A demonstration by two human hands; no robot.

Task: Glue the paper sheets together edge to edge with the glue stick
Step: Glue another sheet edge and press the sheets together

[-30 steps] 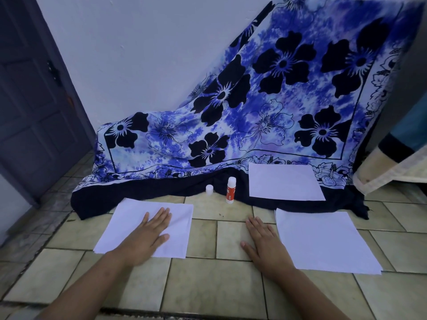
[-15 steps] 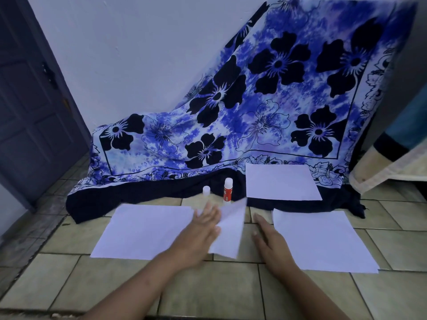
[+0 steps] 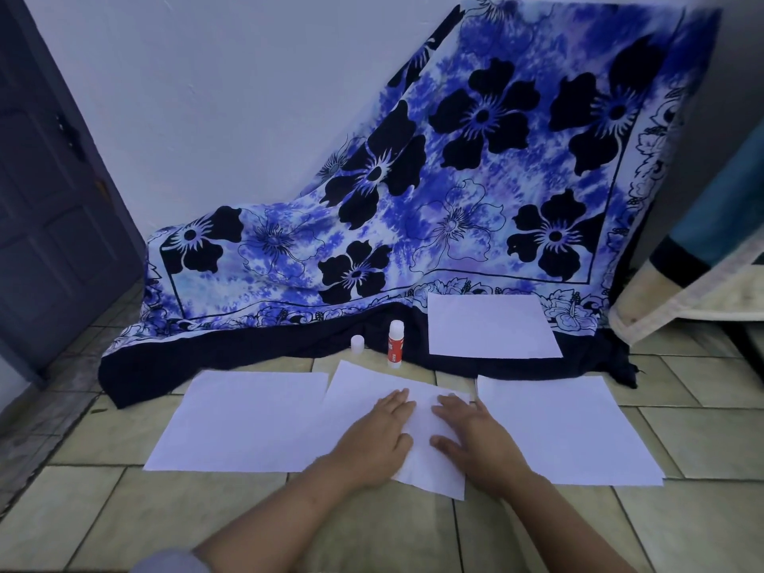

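left hand [image 3: 378,440]: flat, fingers straight, on middle sheet [image 3: 372,390] | right hand [image 3: 471,436]: flat, same sheet, holding nothing

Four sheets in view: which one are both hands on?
The skewed middle sheet, between the left sheet and right sheet; left hand and right hand lie flat on it.
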